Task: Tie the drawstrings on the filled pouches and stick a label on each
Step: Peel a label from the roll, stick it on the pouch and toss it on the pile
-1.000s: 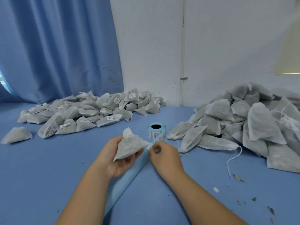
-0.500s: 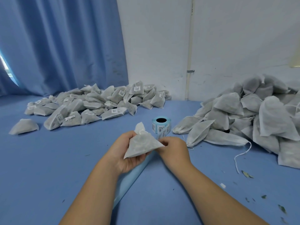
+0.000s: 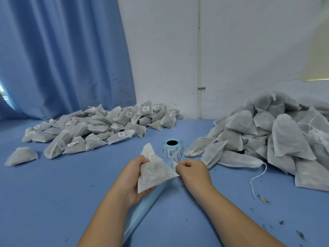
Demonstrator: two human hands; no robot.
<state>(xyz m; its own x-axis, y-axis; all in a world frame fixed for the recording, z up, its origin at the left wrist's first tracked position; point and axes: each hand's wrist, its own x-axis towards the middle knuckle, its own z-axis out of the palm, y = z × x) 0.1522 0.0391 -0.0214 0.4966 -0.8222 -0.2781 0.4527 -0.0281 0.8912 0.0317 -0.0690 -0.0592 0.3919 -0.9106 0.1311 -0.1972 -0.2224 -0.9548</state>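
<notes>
Left hand (image 3: 131,177) grips the tied pouch (image 3: 154,173) just over the table (image 3: 62,193) by the roll (image 3: 172,148), right hand (image 3: 194,172) pinches what looks like a label (image 3: 175,163) at its corner, which could easily crease or fold onto itself on that lumpy fabric.

A blue curtain (image 3: 62,56) hangs in long folds at the back left, with a sliver of daylight (image 3: 3,91) at its edge. Beside it stands a scuffed white wall (image 3: 249,50), a thin pipe (image 3: 199,50) running down it under a small grey bracket (image 3: 201,88). A blue cloth (image 3: 53,202) covers the table, and dry leaf scraps (image 3: 264,199) lie scattered near right.
</notes>
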